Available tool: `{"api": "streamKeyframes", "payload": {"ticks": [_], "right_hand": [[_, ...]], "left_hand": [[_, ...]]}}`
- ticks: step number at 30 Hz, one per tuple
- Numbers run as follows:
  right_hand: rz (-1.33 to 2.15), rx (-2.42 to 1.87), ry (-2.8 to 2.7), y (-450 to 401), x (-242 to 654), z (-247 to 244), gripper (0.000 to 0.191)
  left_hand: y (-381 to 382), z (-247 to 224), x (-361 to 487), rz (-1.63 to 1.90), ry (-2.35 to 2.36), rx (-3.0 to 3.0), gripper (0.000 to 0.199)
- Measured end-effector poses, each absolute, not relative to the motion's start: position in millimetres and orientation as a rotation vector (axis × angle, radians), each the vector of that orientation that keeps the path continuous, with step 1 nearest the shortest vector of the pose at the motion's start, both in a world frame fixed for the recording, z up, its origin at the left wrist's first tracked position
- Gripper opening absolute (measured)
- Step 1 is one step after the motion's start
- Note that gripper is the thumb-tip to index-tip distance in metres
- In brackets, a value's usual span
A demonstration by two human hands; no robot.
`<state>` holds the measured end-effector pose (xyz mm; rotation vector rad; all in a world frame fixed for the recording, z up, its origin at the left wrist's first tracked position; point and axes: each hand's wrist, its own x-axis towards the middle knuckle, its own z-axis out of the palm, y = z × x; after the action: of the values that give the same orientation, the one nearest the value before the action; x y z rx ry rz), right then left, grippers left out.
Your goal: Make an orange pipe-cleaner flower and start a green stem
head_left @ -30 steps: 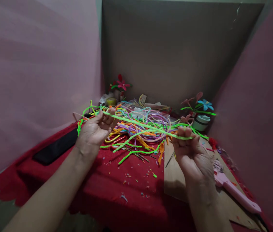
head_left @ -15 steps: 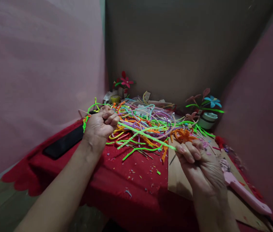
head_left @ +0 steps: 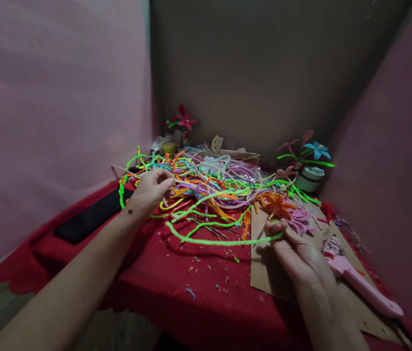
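Observation:
My right hand (head_left: 297,251) pinches one end of a bright green pipe cleaner (head_left: 213,242). The strip runs left from my fingers above the red cloth, and its free end curls upward. At the left edge of a tangled heap of coloured pipe cleaners (head_left: 224,183) is my left hand (head_left: 155,187), thumb and fingers drawn together. Whether anything is between those fingertips is hidden. An orange pipe-cleaner flower (head_left: 275,204) lies just beyond my right fingertips, beside looped pink pipe cleaners (head_left: 301,219).
A dark phone (head_left: 82,219) lies at left on the red cloth (head_left: 177,297). On the right, a pink-handled tool (head_left: 366,290) rests on a brown board (head_left: 268,278). Behind are a pale pot (head_left: 310,179), a blue flower (head_left: 317,150), a red flower (head_left: 186,121) and yellow tape (head_left: 169,148).
The green pipe cleaner, held taut between both hands before, has left my left hand and now hangs curved from the right. My right hand has turned, its fingers less tightly clenched.

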<state>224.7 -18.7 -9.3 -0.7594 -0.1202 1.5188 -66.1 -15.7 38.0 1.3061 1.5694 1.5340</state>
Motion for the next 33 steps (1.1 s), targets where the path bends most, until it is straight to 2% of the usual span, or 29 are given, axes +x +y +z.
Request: {"api": "streamKeyframes", "payload": {"ticks": [5,8,11,16,18,21,24,28,33], "right_hand": [[1.452,-0.775,-0.138,-9,223,-16,0.022],[1.422,-0.782,-0.269,-3,225,-17,0.021],[1.271,-0.765,-0.481,-5,228,-13,0.021],[0.863,-0.988,-0.903,-22,216,-1,0.022],[0.963,-0.971,-1.020,-25,203,4,0.023],[1.329,-0.736,-0.949,-16,177,16,0.032],[1.506,-0.580,-0.740,0,158,33,0.018],[1.429,-0.511,-0.459,15,156,48,0.021],[1.471,-0.442,-0.453,19,172,48,0.026]], "left_hand": [[-2,42,-43,0.924,1.760,2.092,0.015],[8,30,-32,0.702,1.814,2.334,0.015],[13,22,-31,0.736,1.856,2.337,0.018],[3,26,-34,1.184,1.819,2.079,0.022],[-3,29,-31,1.303,1.718,2.072,0.021],[-10,28,-23,1.375,1.562,2.205,0.017],[-19,25,-15,1.333,1.409,2.430,0.016],[-32,22,-15,1.143,1.422,2.645,0.020],[-43,17,-22,1.002,1.526,2.670,0.017]]}}
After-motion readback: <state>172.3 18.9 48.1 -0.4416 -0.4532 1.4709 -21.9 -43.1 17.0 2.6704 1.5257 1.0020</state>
